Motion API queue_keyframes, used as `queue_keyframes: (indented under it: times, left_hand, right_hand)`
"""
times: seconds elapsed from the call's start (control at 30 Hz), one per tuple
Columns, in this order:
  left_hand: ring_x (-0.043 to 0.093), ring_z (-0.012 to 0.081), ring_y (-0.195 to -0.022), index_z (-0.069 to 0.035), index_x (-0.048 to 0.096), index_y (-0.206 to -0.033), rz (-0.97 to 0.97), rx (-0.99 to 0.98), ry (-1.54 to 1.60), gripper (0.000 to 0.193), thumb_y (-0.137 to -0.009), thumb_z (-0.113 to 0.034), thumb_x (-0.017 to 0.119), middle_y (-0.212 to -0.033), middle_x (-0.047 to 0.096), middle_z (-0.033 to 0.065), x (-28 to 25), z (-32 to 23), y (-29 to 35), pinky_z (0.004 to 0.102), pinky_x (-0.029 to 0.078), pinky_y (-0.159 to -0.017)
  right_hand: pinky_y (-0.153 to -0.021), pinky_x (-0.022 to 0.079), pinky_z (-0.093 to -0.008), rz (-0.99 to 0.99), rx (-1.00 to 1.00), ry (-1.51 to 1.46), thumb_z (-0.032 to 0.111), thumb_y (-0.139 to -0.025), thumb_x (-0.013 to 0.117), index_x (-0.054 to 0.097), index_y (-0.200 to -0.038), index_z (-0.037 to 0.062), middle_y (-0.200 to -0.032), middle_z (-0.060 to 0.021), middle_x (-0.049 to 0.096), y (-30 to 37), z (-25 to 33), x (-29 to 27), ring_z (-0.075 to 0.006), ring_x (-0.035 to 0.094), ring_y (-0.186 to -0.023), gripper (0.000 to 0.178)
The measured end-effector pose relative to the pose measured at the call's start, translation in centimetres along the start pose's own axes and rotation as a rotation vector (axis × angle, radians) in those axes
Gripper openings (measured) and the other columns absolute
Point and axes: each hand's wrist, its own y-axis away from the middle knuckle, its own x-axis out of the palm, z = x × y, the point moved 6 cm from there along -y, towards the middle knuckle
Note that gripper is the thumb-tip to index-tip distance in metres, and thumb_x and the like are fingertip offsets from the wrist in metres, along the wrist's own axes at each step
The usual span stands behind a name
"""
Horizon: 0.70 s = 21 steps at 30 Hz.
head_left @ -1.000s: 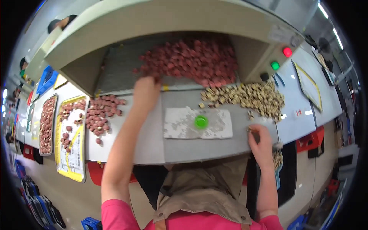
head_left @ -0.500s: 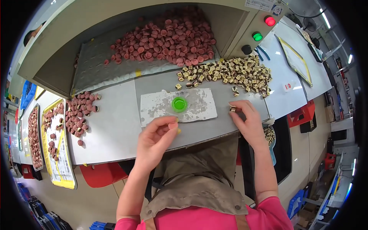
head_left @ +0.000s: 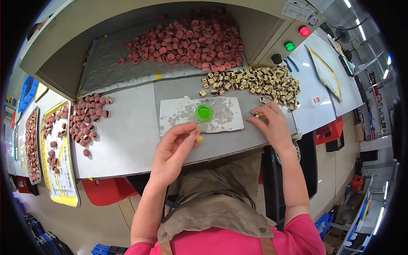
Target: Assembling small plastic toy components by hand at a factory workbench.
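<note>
My left hand (head_left: 172, 155) is closed in a pinch just in front of a grey-stained white board (head_left: 172, 112). Between its fingertips is a small pink ribbed cup (head_left: 195, 133), mostly covered; yellow shows at the fingertips. My right hand (head_left: 275, 129) pinches a small cream-and-dark block (head_left: 257, 114) over the table, to the right of the board. On the board stands a round dish of bright green liquid (head_left: 203, 113). Loose cream-and-dark blocks (head_left: 272, 83) lie heaped beyond my right hand. Pink cups (head_left: 191, 46) are piled on a grey cloth inside the cabinet opening.
Pink pieces joined with dark-and-cream blocks (head_left: 87, 117) are grouped at the left. Beyond them are a yellow-edged tray (head_left: 70, 187) and another filled tray (head_left: 32, 144). The cabinet's side carries a red light (head_left: 304, 30) and a green light (head_left: 290, 45). Blue-handled tweezers (head_left: 292, 63) lie at the right.
My right hand has moved slightly up and left, still pinching its block. The left fingers have closed further over the pink cup. The whole view has shifted slightly.
</note>
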Motion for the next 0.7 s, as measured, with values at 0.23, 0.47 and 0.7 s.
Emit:
queue_keyframes:
  times: [0.23, 0.47, 0.7]
  left_hand:
    - [0.056, 0.0132, -0.1, 0.0, 0.051, -0.121, 0.011, -0.079, 0.15, 0.029, -0.095, -0.012, 0.053, -0.11, 0.059, 0.0054, -1.2, 0.5, 0.1, 0.0276, 0.045, -0.088]
    - [0.057, 0.0128, -0.099, -0.001, 0.05, -0.124, -0.029, -0.096, 0.286, 0.031, -0.096, -0.015, 0.052, -0.11, 0.06, 0.0043, -2.1, 0.4, 0.1, 0.0271, 0.045, -0.088]
    - [0.054, 0.0123, -0.105, -0.003, 0.049, -0.125, 0.025, -0.137, 0.44, 0.031, -0.097, -0.018, 0.049, -0.115, 0.058, 0.0046, -2.5, 0.9, 0.3, 0.0273, 0.043, -0.09]
  right_hand:
    - [-0.072, 0.048, -0.0305, -0.083, 0.046, -0.103, 0.007, -0.08, 0.068, 0.06, -0.103, 0.0033, -0.096, -0.0096, 0.053, 0.9, 1.7, -0.4, -0.0214, 0.055, -0.082, 0.025]
    - [-0.077, 0.047, -0.033, 0.036, -0.107, 0.047, 0.004, -0.081, 0.063, 0.057, -0.111, 0.0045, -0.099, -0.0116, 0.054, 0.3, 1.3, -0.1, -0.0246, 0.056, -0.087, 0.031]
    - [-0.077, 0.047, -0.0334, 0.098, -0.005, -0.004, 0.002, -0.083, 0.06, 0.06, -0.104, 0.0028, -0.1, -0.0117, 0.057, 0.1, 2.6, -0.3, -0.0263, 0.058, -0.087, 0.021]
